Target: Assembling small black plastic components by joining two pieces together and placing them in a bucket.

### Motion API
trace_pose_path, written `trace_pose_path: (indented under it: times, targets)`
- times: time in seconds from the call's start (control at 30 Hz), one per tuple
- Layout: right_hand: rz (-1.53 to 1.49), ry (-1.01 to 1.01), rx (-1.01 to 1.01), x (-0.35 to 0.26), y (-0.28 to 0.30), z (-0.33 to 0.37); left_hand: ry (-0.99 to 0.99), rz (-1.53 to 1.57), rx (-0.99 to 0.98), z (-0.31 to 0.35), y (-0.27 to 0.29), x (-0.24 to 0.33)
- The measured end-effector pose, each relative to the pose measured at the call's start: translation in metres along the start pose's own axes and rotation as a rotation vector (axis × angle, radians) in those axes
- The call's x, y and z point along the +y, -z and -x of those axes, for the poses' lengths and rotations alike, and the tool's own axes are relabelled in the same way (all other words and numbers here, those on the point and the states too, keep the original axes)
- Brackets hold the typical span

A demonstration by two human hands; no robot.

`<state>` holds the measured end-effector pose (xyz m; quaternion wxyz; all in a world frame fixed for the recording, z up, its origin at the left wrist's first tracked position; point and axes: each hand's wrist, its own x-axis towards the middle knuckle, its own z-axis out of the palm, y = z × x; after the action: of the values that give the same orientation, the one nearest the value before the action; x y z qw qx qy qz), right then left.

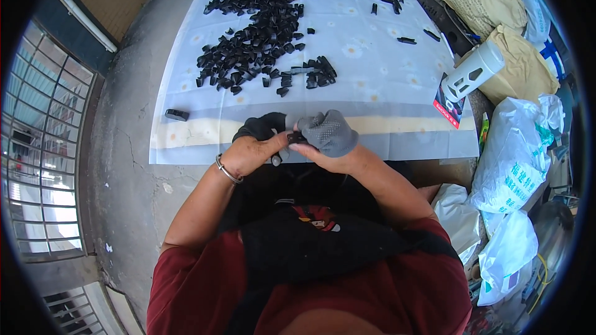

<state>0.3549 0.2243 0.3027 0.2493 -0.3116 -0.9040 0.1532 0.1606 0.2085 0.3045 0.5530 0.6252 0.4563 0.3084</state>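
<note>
**Both my hands pinch a small black part at the table's near edge**

My left hand [257, 136], in a black glove with the thumb bare, and my right hand [328, 138], in a grey dotted glove, also bare at the thumb, meet over the near edge of the table [385, 80], around its middle. Thumbs and curled fingers of both pinch the small black part [297, 139] between them.

Writing shows only to the table's right: bluish-green characters on a white sack [512, 170] beyond that side, and pale lettering on a black-and-red card [448, 108] at the right edge, beneath a white cylinder [473, 71]. I can read no marking on the part.

What I see of the part seems to lie crosswise, roughly along the table's near edge; I cannot tell which end leads. My fingers cover most of it, so its full shape is hidden.

The pile of black pieces [248, 49] runs to the table's far edge, overlapping too much to separate. One loose black piece [177, 115] lies near the table's left edge.
</note>
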Motion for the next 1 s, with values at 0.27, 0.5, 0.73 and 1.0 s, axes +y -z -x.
trace_pose_path:
  times: [0.27,0.5,0.73,1.0]
  targets:
    - [-0.058,-0.002,0.174,0.003,-0.026,0.001,-0.125,0.161,0.371,0.003,-0.016,-0.048]
    - [0.043,-0.02,0.015,-0.008,-0.009,0.002,-0.061,-0.071,0.224,0.005,0.002,-0.036]
    - [0.25,0.114,0.126,-0.01,-0.011,0.003,-0.227,-0.221,0.245,0.005,-0.004,-0.018]
    - [0.325,0.167,0.106,-0.007,-0.01,0.013,-0.213,-0.226,0.24,0.006,-0.008,-0.016]
